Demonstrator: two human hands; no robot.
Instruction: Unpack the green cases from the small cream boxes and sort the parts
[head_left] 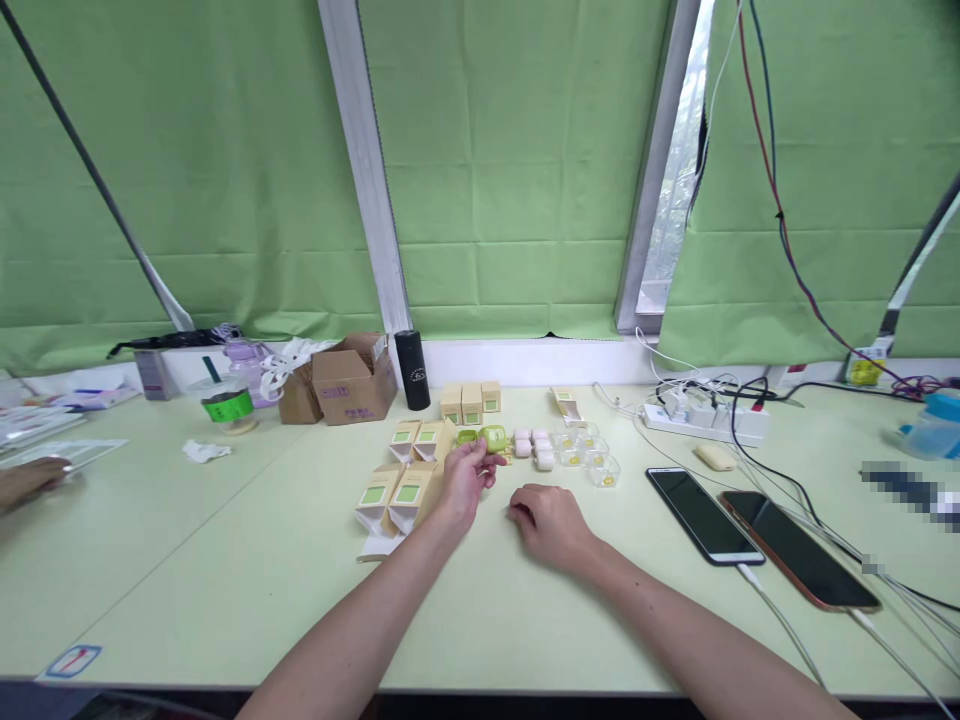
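Note:
My left hand (pixel 466 482) reaches over the table with its thumb and fingers closed at a small green case (pixel 493 438), which it appears to pinch by the near edge. A second green piece (pixel 466 437) lies just left of it. My right hand (pixel 551 525) rests on the table with its fingers curled in, hiding whatever may be inside. Beyond the hands sit several pale pink cases (pixel 523 442) and several clear plastic pieces (pixel 604 470) with yellow marks. Left of my left hand stand several open cardboard boxes (pixel 377 490) with green labels.
Small closed boxes (pixel 471 402), a black bottle (pixel 411 370) and a brown carton (pixel 352 380) stand at the back. Two phones (pixel 705 515) (pixel 799 550) with cables and a power strip (pixel 705 422) occupy the right. Another person's hand (pixel 34 482) is at far left.

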